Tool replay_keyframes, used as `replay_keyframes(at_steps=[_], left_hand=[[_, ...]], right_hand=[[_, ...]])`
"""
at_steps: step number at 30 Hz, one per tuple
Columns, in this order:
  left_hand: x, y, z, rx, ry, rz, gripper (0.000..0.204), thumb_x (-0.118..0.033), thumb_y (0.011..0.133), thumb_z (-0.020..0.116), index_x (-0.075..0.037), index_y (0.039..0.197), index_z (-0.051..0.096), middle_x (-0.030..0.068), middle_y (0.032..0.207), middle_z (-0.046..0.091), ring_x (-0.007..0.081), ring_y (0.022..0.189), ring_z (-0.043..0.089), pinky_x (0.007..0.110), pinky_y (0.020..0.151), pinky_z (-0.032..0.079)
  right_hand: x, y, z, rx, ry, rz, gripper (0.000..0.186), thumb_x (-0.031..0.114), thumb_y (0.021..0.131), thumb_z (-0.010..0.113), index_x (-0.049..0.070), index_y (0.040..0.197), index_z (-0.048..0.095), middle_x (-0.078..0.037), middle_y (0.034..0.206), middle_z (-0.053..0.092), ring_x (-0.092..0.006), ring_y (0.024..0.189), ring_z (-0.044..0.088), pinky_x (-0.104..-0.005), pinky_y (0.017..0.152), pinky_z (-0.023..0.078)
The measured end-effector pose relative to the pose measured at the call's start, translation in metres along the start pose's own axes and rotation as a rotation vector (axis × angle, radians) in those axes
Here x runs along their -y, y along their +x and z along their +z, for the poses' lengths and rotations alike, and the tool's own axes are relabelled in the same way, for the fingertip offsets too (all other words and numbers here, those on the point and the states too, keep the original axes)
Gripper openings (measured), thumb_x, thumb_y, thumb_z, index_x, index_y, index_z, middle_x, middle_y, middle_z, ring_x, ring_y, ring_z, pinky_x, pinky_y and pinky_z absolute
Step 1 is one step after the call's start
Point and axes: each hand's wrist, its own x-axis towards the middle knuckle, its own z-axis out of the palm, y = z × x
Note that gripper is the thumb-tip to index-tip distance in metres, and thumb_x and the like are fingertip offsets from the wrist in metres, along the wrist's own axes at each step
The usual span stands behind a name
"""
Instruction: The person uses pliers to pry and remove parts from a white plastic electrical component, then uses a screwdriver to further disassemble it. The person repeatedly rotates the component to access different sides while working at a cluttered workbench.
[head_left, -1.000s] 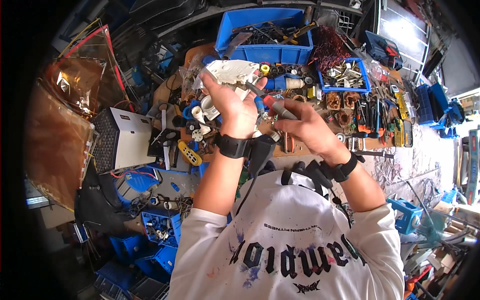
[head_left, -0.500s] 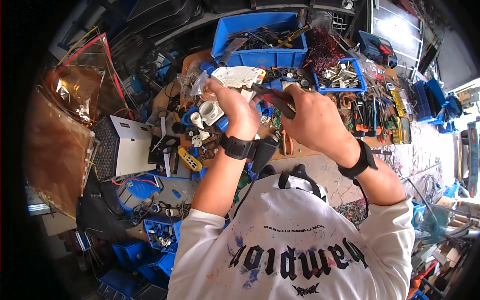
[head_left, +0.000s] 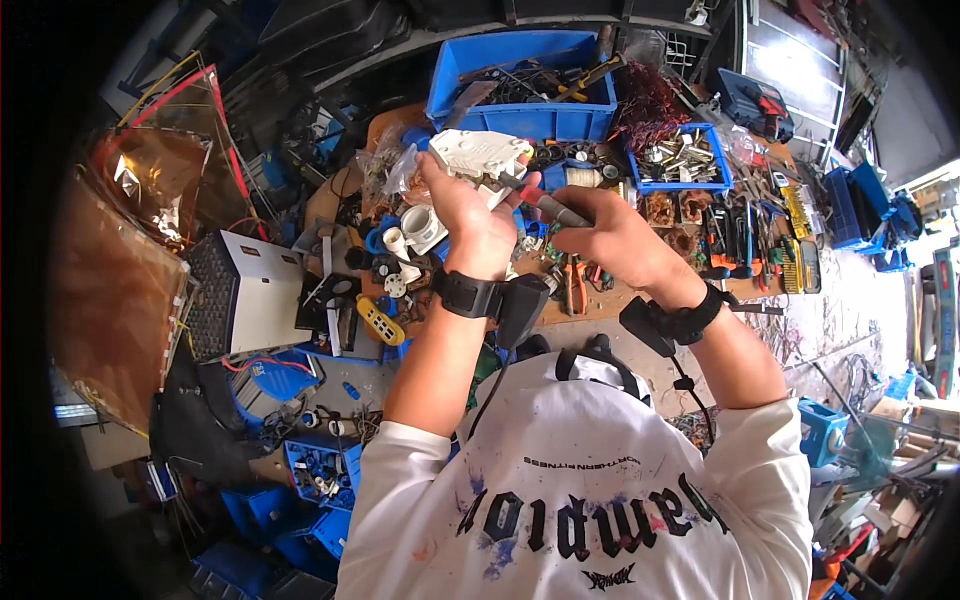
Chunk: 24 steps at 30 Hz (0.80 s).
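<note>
My left hand (head_left: 475, 222) is closed around a white moulded plastic housing (head_left: 478, 152), palm up, with the thumb along its left side. In my right hand (head_left: 622, 243) is a pair of pliers (head_left: 548, 207) with red and grey handles. Their tip points left, at the housing's near right edge, close to my left fingertips; whether the jaws touch the plastic is too small to tell. Below my left hand, a white round plastic fitting (head_left: 422, 226) lies on the cluttered bench (head_left: 600, 300).
Behind the housing stands a blue crate (head_left: 560, 122) of tools. Right of it, a blue tray (head_left: 690, 186) holds metal pieces. Orange-handled pliers (head_left: 574, 288) lie near the bench's front edge. A yellow device (head_left: 380, 320) and a white box (head_left: 262, 285) are at left.
My right hand has turned and shifted slightly, so the pliers' handles show at another angle. My left hand and the housing have hardly moved.
</note>
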Motion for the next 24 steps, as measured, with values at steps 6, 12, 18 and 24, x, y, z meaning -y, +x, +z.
replay_keyframes(at_steps=[6, 12, 18, 24], left_hand=[[0.000, 0.000, -0.007, 0.056, -0.027, 0.007, 0.069, -0.065, 0.097, 0.022, -0.007, 0.114, 0.057, 0.0154, 0.098, 0.065, 0.0347, 0.085, 0.064, 0.050, 0.066, 0.054], [0.005, 0.005, -0.005, 0.040, -0.036, 0.020, 0.071, -0.065, 0.096, 0.021, -0.006, 0.114, 0.057, 0.0158, 0.098, 0.066, 0.0352, 0.082, 0.065, 0.049, 0.061, 0.055], [0.011, 0.013, -0.004, 0.027, -0.041, 0.023, 0.069, -0.060, 0.097, 0.021, -0.004, 0.108, 0.059, 0.0156, 0.092, 0.066, 0.0355, 0.079, 0.065, 0.048, 0.059, 0.055], [0.022, 0.020, -0.013, 0.025, -0.030, -0.066, 0.059, -0.052, 0.095, 0.029, -0.004, 0.098, 0.063, 0.0154, 0.085, 0.067, 0.0316, 0.075, 0.064, 0.045, 0.064, 0.052]], right_hand=[[-0.009, 0.002, -0.011, 0.289, 0.648, 0.260, 0.026, 0.014, 0.079, 0.066, 0.003, 0.102, 0.066, 0.004, 0.071, 0.051, -0.0031, 0.053, 0.038, -0.0231, 0.046, 0.028], [-0.013, 0.004, -0.001, 0.060, 0.272, 0.064, 0.034, 0.016, 0.076, 0.065, 0.001, 0.107, 0.065, -0.003, 0.074, 0.061, -0.0145, 0.058, 0.054, -0.0300, 0.056, 0.044], [0.004, -0.005, 0.007, -0.148, -0.163, -0.029, 0.044, 0.018, 0.072, 0.064, 0.000, 0.112, 0.064, -0.021, 0.084, 0.069, -0.0328, 0.081, 0.068, -0.0391, 0.077, 0.051], [0.019, -0.007, 0.007, -0.240, -0.566, -0.104, 0.035, 0.019, 0.075, 0.067, 0.000, 0.104, 0.063, -0.020, 0.097, 0.068, -0.0362, 0.084, 0.067, -0.0422, 0.075, 0.052]])
